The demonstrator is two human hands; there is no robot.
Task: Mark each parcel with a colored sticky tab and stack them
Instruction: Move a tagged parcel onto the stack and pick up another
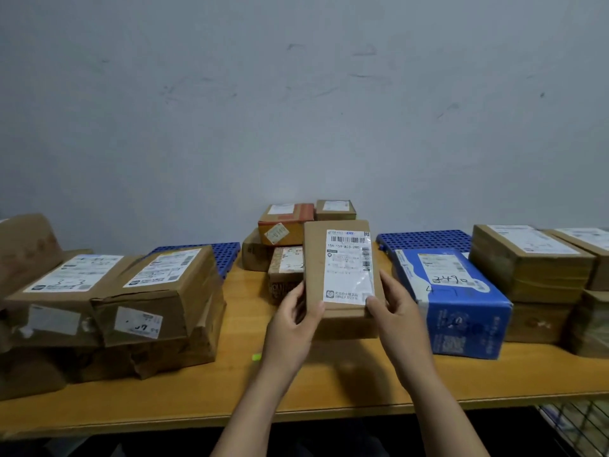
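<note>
Head view: both forearms reach in from the near edge over the wooden table [296,390], and the hands meet at the middle.
Left hand [290,319]: grips the brown parcel [339,268] at its lower left edge, thumb on the front, fingers behind.
Right hand [400,319]: grips the lower right edge, thumb on the corner of the white label, fingers behind.
Brown parcel: held up between both hands at mid-scene, label facing the camera.
Green tab [256,357]: a small bright piece on the table just left of the left wrist, partly hidden.
Left stack [158,308]: crumpled brown boxes piled on the left, labels up.
Blue parcel [454,308]: on the table just right of the right hand, handwritten digits on top.
Right stack [527,268]: brown boxes piled at the far right.
Far pile [283,225]: small boxes heaped behind the held parcel, against the wall.
Blue mats [425,239]: perforated, along the far edge.
</note>
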